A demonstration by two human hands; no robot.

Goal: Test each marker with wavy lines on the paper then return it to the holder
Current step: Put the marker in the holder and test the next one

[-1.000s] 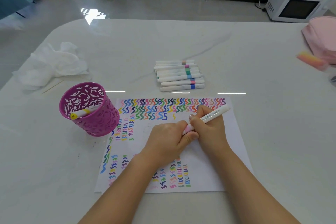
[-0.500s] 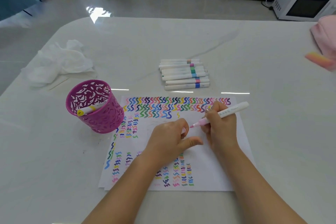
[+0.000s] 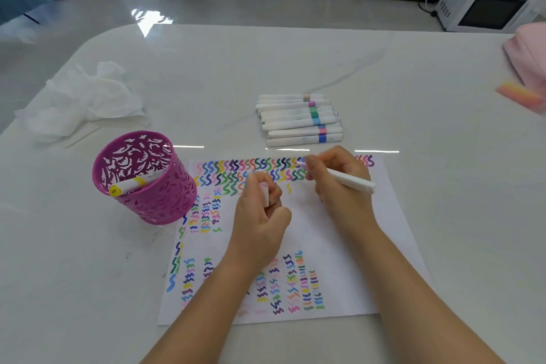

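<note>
A pale marble-look table (image 3: 413,83) fills most of the view, with a white microwave (image 3: 487,6) on the floor beyond its far right corner. A sheet of white paper (image 3: 339,245) lies on the near middle of the table, with rows of wavy lines in many colours along its top, left and lower parts. A crumpled white tissue (image 3: 85,97) sits well to the far left. A magenta cut-out pen holder (image 3: 153,201) stands upright just beside the paper's upper left corner, with a yellow-banded marker (image 3: 133,185) leaning inside it. A pile of white markers (image 3: 298,121) with coloured bands lies just beyond the paper's top edge.

The right hand (image 3: 339,183) grips a white marker (image 3: 351,182) in a writing hold. Its pink tip is over the top row of waves, though whether it touches the sheet cannot be told. The left hand (image 3: 260,216) rests over the paper with its fingers curled round the marker's cap (image 3: 265,193).
</note>
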